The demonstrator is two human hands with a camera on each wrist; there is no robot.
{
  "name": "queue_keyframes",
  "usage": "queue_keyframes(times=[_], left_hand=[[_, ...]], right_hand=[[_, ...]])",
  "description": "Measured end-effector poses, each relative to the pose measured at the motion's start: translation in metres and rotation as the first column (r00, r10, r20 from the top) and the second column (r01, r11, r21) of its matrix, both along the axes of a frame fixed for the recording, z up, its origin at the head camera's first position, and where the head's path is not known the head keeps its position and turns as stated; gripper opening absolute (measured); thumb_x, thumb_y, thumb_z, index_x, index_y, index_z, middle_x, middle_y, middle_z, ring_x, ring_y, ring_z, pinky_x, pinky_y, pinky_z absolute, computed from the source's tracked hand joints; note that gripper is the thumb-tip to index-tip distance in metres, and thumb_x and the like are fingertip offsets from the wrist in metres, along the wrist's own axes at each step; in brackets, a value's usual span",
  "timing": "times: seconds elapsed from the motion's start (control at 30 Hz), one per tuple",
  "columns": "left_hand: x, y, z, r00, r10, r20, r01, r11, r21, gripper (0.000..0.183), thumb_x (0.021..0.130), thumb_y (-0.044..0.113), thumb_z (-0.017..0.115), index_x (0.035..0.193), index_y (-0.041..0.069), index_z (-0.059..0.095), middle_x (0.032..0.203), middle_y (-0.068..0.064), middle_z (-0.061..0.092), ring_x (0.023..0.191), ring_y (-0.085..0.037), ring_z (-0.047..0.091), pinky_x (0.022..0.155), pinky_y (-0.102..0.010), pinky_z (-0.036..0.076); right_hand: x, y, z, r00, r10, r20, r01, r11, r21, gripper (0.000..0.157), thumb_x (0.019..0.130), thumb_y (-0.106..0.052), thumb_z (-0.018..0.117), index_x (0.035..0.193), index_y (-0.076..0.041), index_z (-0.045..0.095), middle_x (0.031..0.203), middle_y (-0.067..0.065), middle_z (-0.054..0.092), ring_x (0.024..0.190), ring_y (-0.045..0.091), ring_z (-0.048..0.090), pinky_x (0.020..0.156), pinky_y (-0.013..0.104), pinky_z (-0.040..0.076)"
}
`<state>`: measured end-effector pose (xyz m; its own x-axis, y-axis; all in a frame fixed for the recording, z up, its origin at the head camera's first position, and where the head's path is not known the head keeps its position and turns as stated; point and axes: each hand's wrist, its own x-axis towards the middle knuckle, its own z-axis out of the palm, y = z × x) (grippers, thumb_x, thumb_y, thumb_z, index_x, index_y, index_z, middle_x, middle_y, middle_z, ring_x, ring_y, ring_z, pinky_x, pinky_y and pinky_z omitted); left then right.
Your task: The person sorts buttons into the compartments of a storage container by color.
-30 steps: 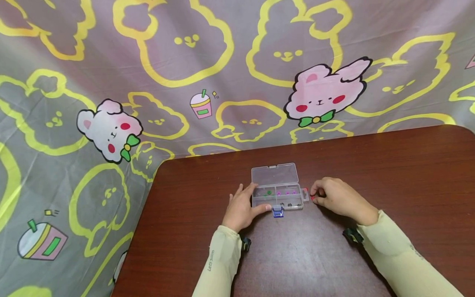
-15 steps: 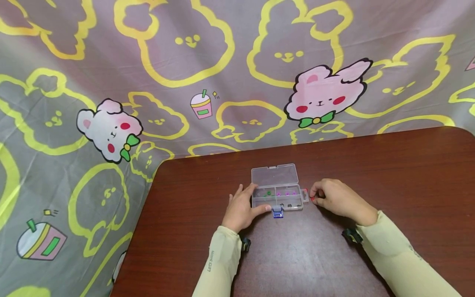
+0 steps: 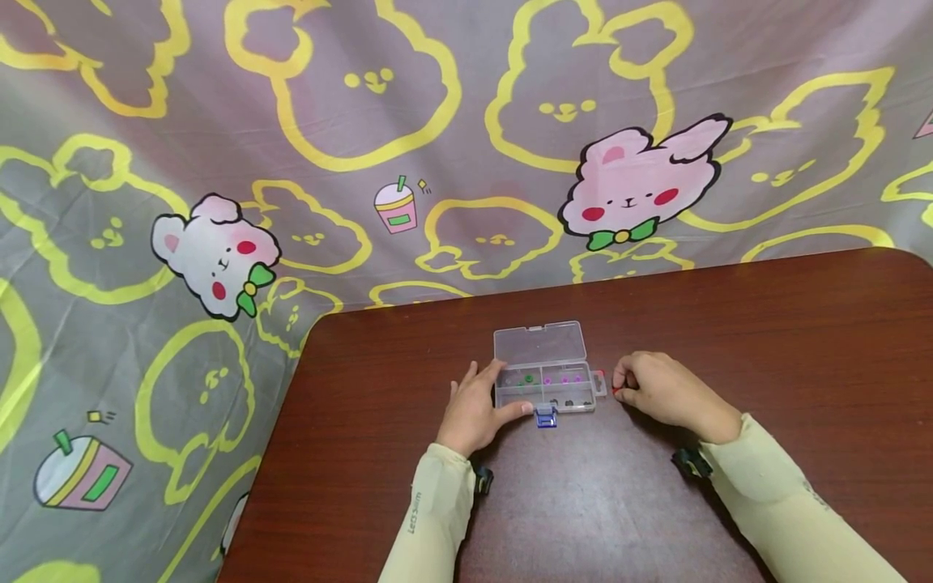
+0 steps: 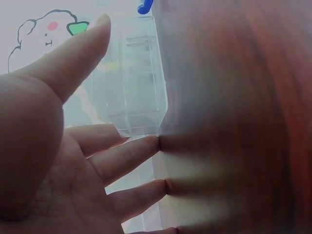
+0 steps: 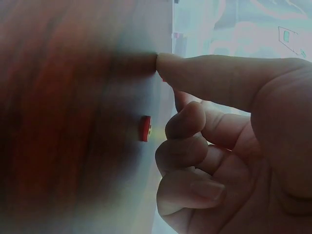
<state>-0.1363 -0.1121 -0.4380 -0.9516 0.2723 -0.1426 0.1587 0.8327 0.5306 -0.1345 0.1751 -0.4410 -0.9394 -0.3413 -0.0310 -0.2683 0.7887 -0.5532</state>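
Observation:
A clear plastic compartment box (image 3: 519,398) stands on the table, its lid (image 3: 541,343) raised at the back. My left hand (image 3: 472,411) rests at its left end, thumb on the front edge. In the left wrist view the fingers (image 4: 124,158) are extended beside the box's end. Small green pieces (image 3: 529,378), purple pieces (image 3: 564,380) and dark pieces (image 3: 569,402) lie in separate compartments. Right of the box, my right hand (image 3: 659,390) pinches a small red piece (image 3: 616,392) against the table, mostly hidden by thumb and forefinger. Another red piece (image 5: 146,128) lies below the curled fingers.
A blue latch (image 3: 546,417) hangs at the box's front, and a hanging tab (image 3: 600,383) with a bit of red juts from its right end. The brown wooden table (image 3: 568,502) meets a patterned cloth (image 3: 466,146) behind and left.
The right hand has shifted very slightly right, away from the box's tab, with its fingertips still on the red piece. The left hand and box stay put.

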Motion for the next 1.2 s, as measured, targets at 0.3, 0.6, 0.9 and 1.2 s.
queue_keyframes(times=[0.3,0.6,0.9,1.2], left_hand=[[0.0,-0.001,0.001,1.0,-0.003,-0.003,0.003,1.0,0.002,0.08,0.087,0.05,0.076,0.151,0.012,0.046,0.153,-0.011,0.046,0.151,-0.035,0.023,0.118,-0.065,0.015],[0.0,-0.002,0.001,1.0,-0.005,0.001,0.005,1.0,-0.004,0.08,0.086,0.05,0.076,0.151,0.013,0.046,0.153,-0.011,0.046,0.151,-0.034,0.023,0.118,-0.064,0.015],[-0.001,-0.002,0.0,1.0,-0.004,-0.003,0.004,1.0,-0.005,0.079,0.087,0.049,0.076,0.151,0.013,0.047,0.153,-0.01,0.046,0.15,-0.035,0.023,0.118,-0.064,0.015],[-0.001,-0.001,0.0,1.0,-0.002,0.005,0.002,1.0,-0.005,0.08,0.087,0.05,0.076,0.152,0.014,0.045,0.154,-0.01,0.045,0.151,-0.034,0.023,0.118,-0.064,0.015]], right_hand=[[0.001,0.005,0.007,0.999,-0.01,-0.043,0.008,0.999,-0.031,0.018,0.088,-0.006,0.074,0.078,-0.014,0.062,0.067,-0.004,0.048,0.062,0.012,0.044,0.06,0.031,0.038],[0.001,0.013,0.016,0.997,-0.05,-0.063,0.047,0.998,-0.044,0.013,0.089,-0.006,0.074,0.082,-0.012,0.065,0.072,-0.002,0.051,0.066,0.014,0.047,0.059,0.03,0.038],[0.002,0.01,0.025,0.994,-0.044,-0.105,0.037,0.997,-0.067,0.013,0.089,-0.007,0.074,0.082,-0.012,0.065,0.071,-0.003,0.052,0.065,0.013,0.047,0.059,0.03,0.039],[0.003,0.002,0.033,0.988,-0.047,-0.148,0.034,0.995,-0.089,0.014,0.088,-0.007,0.076,0.082,-0.011,0.064,0.073,-0.002,0.051,0.067,0.014,0.047,0.059,0.03,0.04]])
